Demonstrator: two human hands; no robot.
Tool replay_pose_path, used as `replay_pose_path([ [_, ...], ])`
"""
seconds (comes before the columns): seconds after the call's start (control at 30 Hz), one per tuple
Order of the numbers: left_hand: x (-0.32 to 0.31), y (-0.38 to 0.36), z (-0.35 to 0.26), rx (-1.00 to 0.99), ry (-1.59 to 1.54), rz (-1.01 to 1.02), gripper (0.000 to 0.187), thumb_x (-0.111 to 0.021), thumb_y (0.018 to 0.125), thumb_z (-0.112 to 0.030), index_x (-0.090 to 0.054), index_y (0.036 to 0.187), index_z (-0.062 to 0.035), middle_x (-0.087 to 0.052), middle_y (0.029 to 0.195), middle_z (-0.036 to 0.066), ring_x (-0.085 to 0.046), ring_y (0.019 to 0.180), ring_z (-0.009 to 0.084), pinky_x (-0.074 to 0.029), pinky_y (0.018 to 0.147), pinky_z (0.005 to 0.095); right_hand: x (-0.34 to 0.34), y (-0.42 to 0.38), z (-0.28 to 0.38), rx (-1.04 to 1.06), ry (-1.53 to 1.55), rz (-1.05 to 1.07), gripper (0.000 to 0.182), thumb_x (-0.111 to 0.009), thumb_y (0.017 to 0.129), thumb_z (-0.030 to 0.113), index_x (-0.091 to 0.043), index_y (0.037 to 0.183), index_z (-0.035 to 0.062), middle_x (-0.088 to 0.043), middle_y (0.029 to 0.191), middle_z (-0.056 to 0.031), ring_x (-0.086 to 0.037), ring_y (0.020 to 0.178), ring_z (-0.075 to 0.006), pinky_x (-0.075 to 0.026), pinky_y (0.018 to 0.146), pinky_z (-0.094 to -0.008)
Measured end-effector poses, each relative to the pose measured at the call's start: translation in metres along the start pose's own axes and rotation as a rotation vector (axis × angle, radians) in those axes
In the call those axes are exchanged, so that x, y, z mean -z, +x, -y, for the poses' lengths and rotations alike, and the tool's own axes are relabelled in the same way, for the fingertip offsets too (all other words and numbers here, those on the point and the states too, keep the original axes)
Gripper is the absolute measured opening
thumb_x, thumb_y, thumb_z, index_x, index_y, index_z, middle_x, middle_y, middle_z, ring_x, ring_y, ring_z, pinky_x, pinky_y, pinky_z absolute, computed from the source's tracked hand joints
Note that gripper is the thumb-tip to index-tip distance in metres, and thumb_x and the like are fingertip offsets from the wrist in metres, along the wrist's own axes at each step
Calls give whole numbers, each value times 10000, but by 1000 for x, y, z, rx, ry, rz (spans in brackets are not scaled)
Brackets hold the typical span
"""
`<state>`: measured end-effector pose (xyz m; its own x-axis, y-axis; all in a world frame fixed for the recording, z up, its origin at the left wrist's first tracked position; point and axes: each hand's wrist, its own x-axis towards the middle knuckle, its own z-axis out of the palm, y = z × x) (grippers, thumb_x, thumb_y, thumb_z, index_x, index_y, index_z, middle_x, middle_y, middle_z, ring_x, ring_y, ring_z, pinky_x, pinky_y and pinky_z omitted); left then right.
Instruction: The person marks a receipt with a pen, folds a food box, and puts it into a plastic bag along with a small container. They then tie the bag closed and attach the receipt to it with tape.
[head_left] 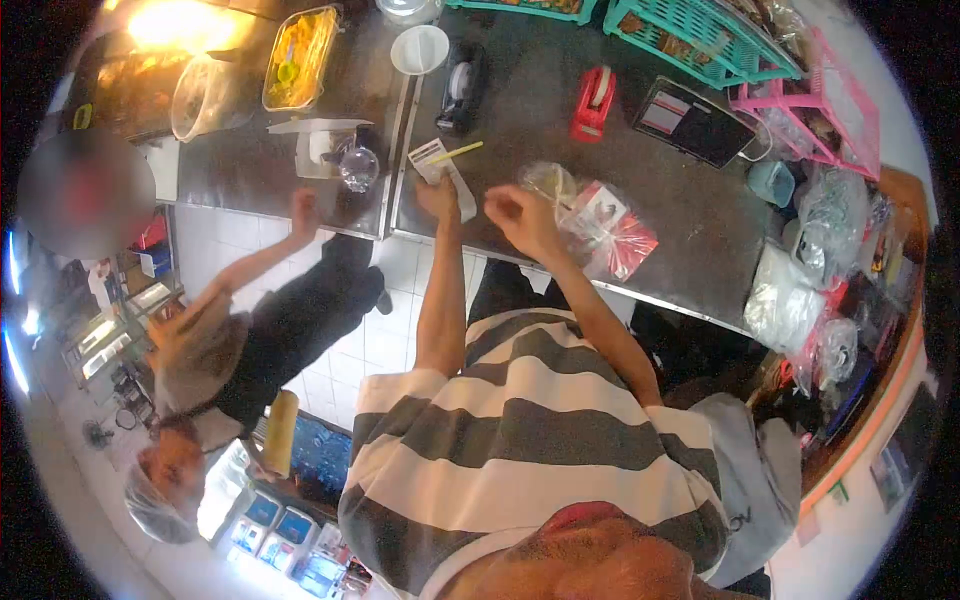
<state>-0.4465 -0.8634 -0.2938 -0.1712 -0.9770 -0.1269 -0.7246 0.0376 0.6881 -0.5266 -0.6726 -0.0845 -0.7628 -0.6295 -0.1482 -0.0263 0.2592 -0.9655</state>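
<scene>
My left hand is closed on a white paper slip with printing, near the counter's front edge. A yellow stick-like strip lies across the slip. To the right, my right hand is raised over the counter with its fingers curled towards the thumb; whatever they may hold is too small to make out. Beside that hand, a clear plastic bag and a red and white packet in clear wrap rest on the dark counter.
Black and red tape dispensers, a white bowl and a tablet stand behind. Teal baskets and plastic bags are at right. A co-worker is at left, by a clear container and a yellow-filled tray.
</scene>
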Motion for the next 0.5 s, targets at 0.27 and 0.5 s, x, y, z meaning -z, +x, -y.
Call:
replay_pose_path([
  [0.27, 146, -52, -14, 73, -621, 306, 227, -603, 939, -108, -605, 1122, 27, -656, 1032, 84, -602, 926, 139, -489, 804, 289, -97, 185, -88, -201, 100, -282, 426, -728, 842, 446, -719, 908, 25, -660, 773, -64, -580, 692, -150, -438, 625, -320],
  [0.5, 219, -69, 4, 115, -741, 388, 264, -601, 919, -32, -568, 1177, 11, -648, 1090, 86, -603, 965, 140, -481, 864, 285, -143, 177, -64, -131, 122, -759, 361, -718, 876, 345, -690, 780, -2, -682, 778, -84, -620, 697, -180, -483, 663, -340],
])
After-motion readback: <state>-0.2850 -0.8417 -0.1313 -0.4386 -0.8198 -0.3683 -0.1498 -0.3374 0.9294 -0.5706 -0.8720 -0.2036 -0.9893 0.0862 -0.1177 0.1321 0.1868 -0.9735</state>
